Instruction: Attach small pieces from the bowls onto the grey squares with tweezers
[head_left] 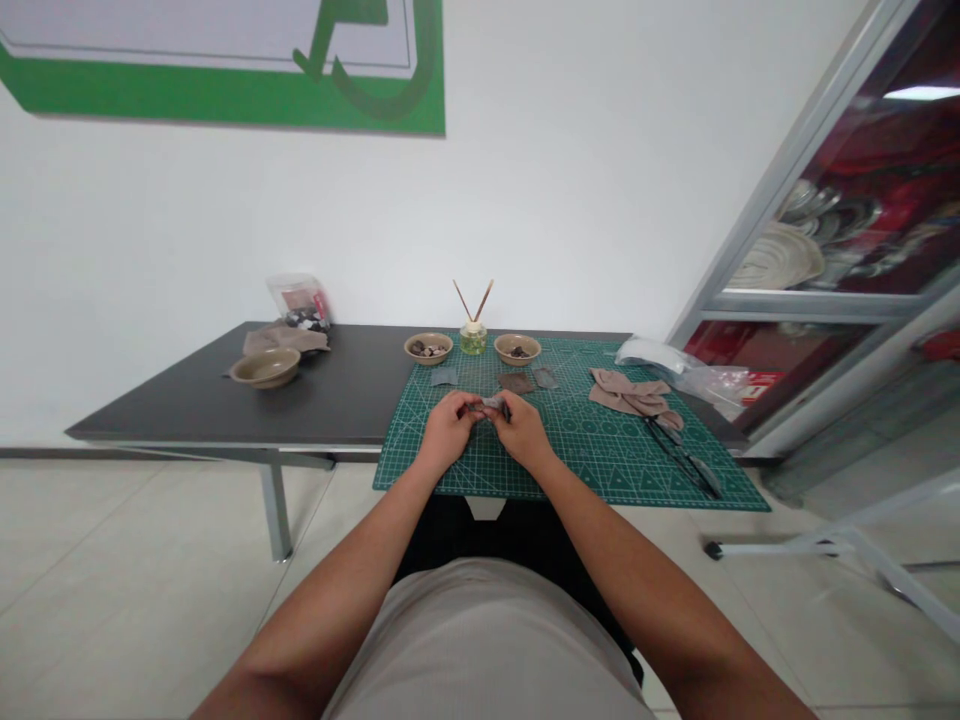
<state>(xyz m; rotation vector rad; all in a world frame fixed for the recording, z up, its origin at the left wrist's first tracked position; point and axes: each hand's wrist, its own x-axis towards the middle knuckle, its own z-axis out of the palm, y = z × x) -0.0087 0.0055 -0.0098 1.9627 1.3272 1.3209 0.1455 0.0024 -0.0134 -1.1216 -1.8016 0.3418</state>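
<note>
Over the green cutting mat (570,460), both hands meet in front of my body. My left hand (448,428) is closed, its fingertips pinching one side of a small grey piece of cloth (493,403). The other side of the cloth is pinched in my right hand (520,430); fingers cover much of it. Just beyond the hands lie a blue-grey flat piece (444,376), a brown flat piece (516,383) and a grey one with a darker border (545,378). Two tan bowls stand behind them, a left bowl (428,360) and a right bowl (517,360), each holding small dark pieces.
A reed diffuser (473,338) with two sticks stands between the bowls. Right on the mat are a crumpled brown cloth (630,392) and black-framed glasses (682,458); plastic wrapping (686,370) lies behind. Another bowl (266,378) and a clear container (300,300) are at left.
</note>
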